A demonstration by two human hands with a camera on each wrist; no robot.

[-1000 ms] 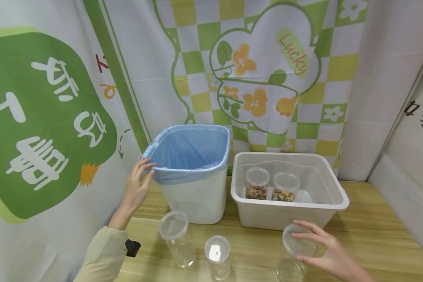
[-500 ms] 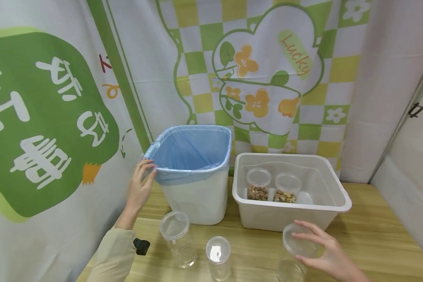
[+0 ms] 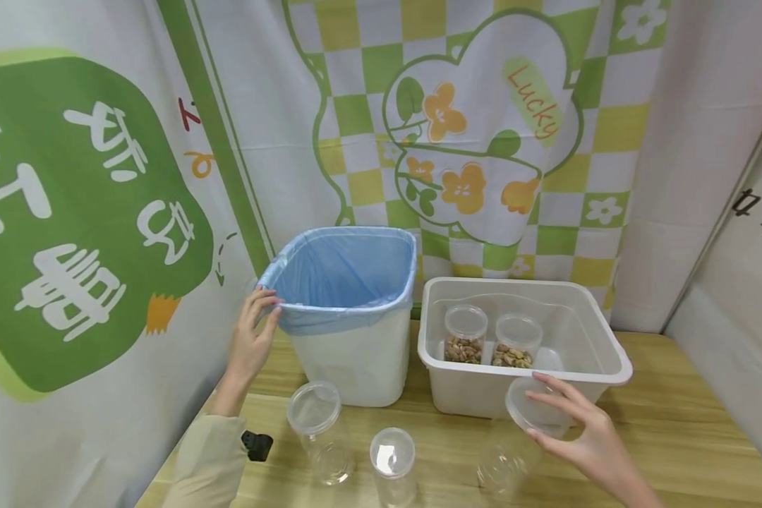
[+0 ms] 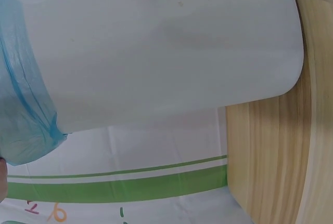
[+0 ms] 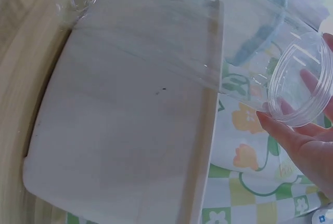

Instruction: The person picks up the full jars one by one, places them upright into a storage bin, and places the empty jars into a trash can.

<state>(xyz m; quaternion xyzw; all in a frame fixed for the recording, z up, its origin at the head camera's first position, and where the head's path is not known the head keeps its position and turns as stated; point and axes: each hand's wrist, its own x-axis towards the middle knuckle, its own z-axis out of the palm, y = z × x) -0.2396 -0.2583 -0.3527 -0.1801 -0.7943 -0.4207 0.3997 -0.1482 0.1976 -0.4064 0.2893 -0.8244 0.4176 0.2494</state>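
In the head view, my right hand [image 3: 587, 427] grips a clear lidded jar [image 3: 504, 466] round its lid, thumb on the near side and fingers on the far side. The jar leans, its lid overlapping the front wall of the white plastic tub [image 3: 489, 391]; the right wrist view shows the see-through jar [image 5: 244, 73] with nothing visible inside. My left hand [image 3: 249, 349] rests at the left front corner of the white trash bin [image 3: 355, 367], fingers on the rim over its blue liner [image 3: 330, 321]. Only a fingertip of it shows in the left wrist view.
Two more clear lidded jars, a taller one [image 3: 320, 430] and a smaller one [image 3: 394, 466], stand on the wooden table [image 3: 673, 423]. Inside the tub are two jars of nuts [image 3: 463, 339]. Printed cloth [image 3: 470, 127] hangs behind and on both sides.
My right hand has raised the jar's lid end slightly, and the jar has gone from upright to leaning, its base shifted left. My left hand stays on the bin's rim.
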